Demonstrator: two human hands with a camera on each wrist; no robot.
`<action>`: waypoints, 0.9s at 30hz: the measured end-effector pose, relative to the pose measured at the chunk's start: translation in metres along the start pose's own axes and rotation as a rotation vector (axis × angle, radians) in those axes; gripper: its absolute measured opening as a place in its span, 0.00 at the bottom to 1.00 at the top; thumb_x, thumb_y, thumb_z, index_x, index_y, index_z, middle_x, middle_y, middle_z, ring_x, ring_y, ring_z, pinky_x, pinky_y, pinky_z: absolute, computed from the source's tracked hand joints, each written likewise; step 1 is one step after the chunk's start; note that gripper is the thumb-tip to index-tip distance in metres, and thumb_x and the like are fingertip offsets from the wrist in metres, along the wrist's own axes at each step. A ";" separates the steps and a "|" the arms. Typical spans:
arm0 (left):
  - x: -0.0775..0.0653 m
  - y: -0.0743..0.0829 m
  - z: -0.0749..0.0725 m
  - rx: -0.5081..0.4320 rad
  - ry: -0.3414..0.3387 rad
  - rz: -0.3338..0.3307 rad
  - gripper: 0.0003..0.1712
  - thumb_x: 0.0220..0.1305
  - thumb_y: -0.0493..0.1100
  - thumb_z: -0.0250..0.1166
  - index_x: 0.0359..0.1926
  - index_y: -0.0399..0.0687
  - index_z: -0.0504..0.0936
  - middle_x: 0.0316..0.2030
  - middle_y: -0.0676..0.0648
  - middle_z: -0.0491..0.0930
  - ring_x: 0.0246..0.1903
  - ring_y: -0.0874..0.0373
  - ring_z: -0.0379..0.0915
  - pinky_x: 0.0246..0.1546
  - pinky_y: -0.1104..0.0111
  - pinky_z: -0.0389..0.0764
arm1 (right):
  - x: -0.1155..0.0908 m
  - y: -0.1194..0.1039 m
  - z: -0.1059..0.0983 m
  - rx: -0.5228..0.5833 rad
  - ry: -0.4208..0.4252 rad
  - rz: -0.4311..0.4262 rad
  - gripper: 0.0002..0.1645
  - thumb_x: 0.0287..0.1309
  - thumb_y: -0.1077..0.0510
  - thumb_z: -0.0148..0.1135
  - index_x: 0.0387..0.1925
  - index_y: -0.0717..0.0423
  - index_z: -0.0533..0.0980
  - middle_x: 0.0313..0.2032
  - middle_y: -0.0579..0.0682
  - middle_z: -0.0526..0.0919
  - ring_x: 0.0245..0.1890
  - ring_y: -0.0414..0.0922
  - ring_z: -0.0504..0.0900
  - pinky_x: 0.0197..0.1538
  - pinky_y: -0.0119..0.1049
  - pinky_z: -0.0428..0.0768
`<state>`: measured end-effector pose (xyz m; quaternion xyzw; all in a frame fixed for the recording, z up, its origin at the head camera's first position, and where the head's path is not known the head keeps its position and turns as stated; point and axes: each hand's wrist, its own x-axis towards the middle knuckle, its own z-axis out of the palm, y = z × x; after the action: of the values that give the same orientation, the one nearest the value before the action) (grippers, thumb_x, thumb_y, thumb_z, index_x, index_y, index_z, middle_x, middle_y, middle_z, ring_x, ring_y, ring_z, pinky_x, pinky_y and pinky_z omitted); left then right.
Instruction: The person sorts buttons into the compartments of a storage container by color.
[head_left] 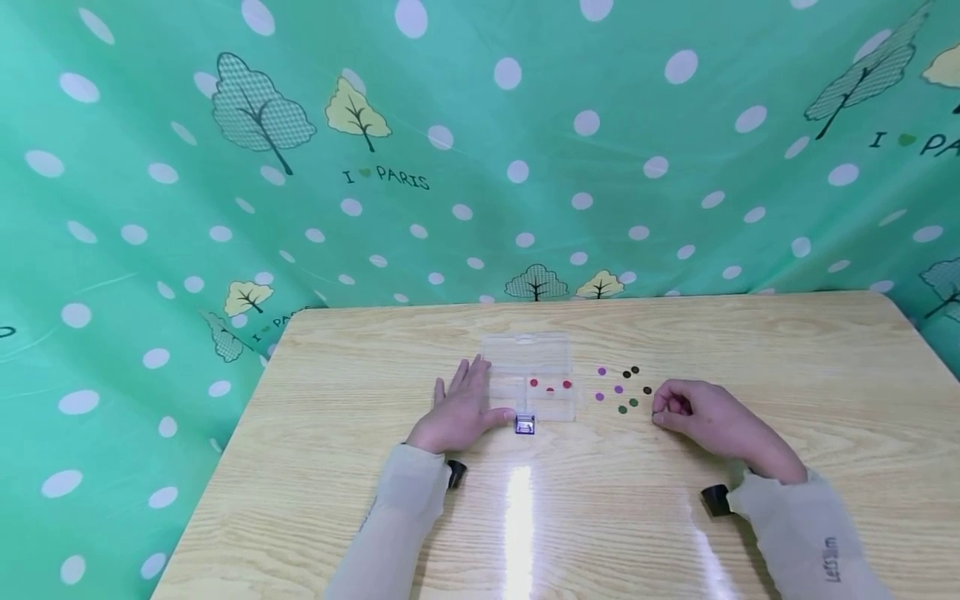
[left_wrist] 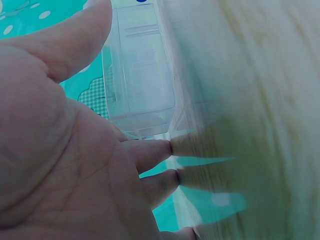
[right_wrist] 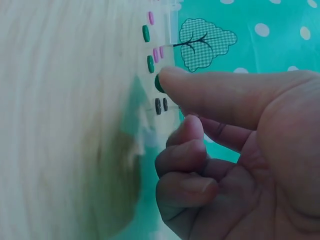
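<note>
A clear plastic box lies opened out on the table, its lid folded back at the far side. Red discs show in its right compartment. My left hand rests at the box's left side, fingers spread and thumb tip by a small blue-purple piece at the front edge. To the right of the box, my right hand pinches a small green disc, which shows at the thumb tip in the right wrist view; the other fingers are curled.
Loose discs lie on the table between box and right hand: purple discs, black discs and green discs. A green dotted curtain hangs behind the table and along its left side.
</note>
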<state>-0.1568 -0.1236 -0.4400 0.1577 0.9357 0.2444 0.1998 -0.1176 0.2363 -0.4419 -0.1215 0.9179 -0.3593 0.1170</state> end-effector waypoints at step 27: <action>0.000 0.001 0.001 0.008 0.018 0.001 0.53 0.69 0.61 0.60 0.79 0.37 0.46 0.80 0.40 0.37 0.78 0.42 0.27 0.72 0.38 0.30 | 0.017 -0.036 0.012 -0.074 0.089 -0.090 0.06 0.62 0.65 0.66 0.32 0.53 0.77 0.23 0.44 0.69 0.26 0.41 0.67 0.29 0.33 0.66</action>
<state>-0.1561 -0.1224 -0.4406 0.1569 0.9384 0.2421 0.1903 -0.1255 0.1977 -0.4276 -0.1510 0.9283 -0.3352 0.0553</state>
